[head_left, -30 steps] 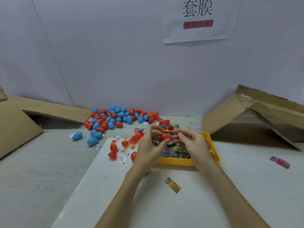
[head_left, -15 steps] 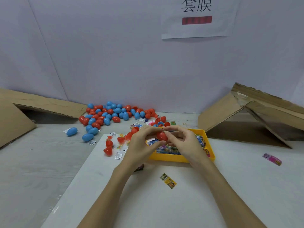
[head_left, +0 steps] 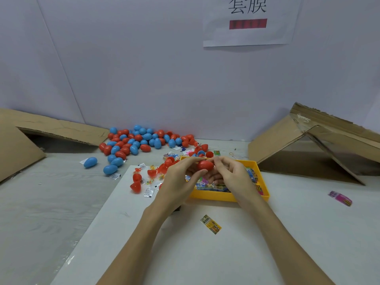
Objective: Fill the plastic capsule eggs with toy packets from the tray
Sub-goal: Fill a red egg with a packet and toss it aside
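Observation:
A red capsule egg (head_left: 205,165) is held between both hands just above the yellow tray (head_left: 216,196). My left hand (head_left: 181,178) pinches its left end with thumb and fingers. My right hand (head_left: 231,174) curls round its right end. The tray holds several colourful toy packets (head_left: 207,185), partly hidden by my hands. Loose red egg halves (head_left: 136,183) and small packets lie left of the tray on the white board.
A pile of red and blue eggs (head_left: 139,140) lies at the wall behind. A yellow packet (head_left: 210,224) lies near me, a pink packet (head_left: 339,198) at right. Cardboard flaps stand at left (head_left: 20,145) and right (head_left: 308,145).
The red egg's halves have come together between my hands; one second ago the hands were working at it with fingers apart. The view has tilted slightly.

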A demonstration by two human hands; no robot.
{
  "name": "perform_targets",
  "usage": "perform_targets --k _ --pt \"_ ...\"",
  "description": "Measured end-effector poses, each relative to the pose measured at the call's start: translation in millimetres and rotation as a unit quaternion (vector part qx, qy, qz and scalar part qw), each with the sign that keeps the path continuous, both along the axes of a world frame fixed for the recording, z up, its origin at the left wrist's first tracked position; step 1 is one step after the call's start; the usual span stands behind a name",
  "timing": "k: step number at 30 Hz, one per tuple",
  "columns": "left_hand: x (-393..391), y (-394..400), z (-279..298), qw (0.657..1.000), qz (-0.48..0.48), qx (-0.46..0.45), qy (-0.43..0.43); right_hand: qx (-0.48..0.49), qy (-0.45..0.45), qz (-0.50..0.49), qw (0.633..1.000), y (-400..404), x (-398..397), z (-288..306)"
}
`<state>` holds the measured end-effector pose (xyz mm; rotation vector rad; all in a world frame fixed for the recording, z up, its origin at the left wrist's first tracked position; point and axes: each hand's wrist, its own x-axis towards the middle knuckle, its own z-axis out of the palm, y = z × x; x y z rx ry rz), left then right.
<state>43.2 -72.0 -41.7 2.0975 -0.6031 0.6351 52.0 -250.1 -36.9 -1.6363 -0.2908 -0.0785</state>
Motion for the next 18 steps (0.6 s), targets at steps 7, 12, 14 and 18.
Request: perform_targets --k 7,12,14,18 --pt "0 1 2 0.999 -0.026 0.015 0.015 -0.039 -0.017 -0.018 0.999 0 0 -2" --pt "2 3 2 0.998 0.051 -0.027 -0.011 -0.052 -0.016 -0.061 0.997 2 3 -4" --pt "5 7 2 0.994 0.098 -0.044 -0.003 -0.153 -0.067 -0.098 0.981 2 4 -9" --pt "8 13 0 0.99 0.128 -0.056 0.005 -0.298 -0.156 -0.058 0.94 10 -2 -13"
